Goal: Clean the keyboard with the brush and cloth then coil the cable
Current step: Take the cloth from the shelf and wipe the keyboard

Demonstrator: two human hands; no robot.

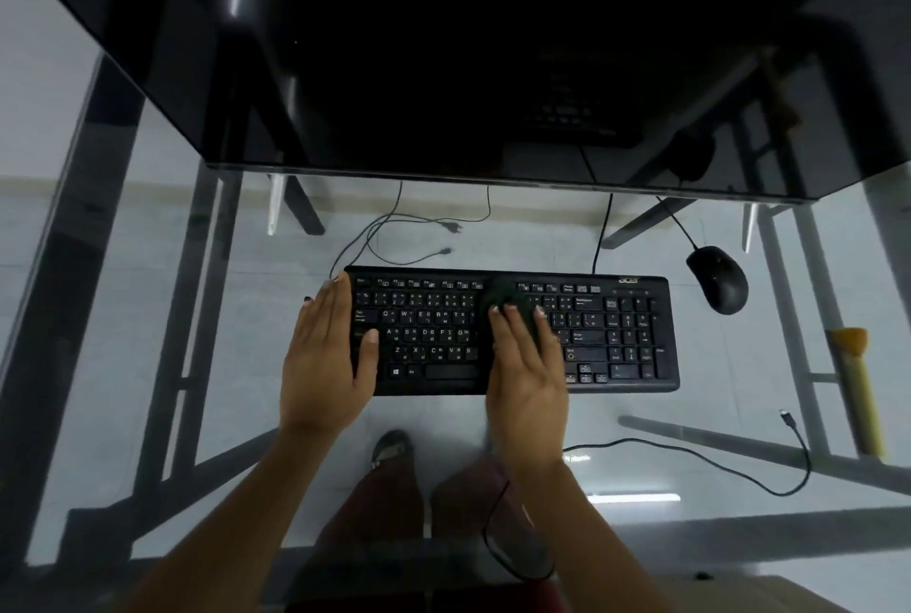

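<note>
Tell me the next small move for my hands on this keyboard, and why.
Probably slide the right hand, with the dark cloth under its flat fingers, rightward over the number-pad keys of the black Acer keyboard. The cloth sits mid-board, so that side looks unwiped. Let the left hand hold the left end steady on the glass table.

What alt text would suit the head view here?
Seen from above, a person's right hand presses a dark cloth onto the middle of a black keyboard on a glass desk, while the left hand rests flat on the keyboard's left end. A black mouse and a yellow-handled brush lie to the right.
</note>
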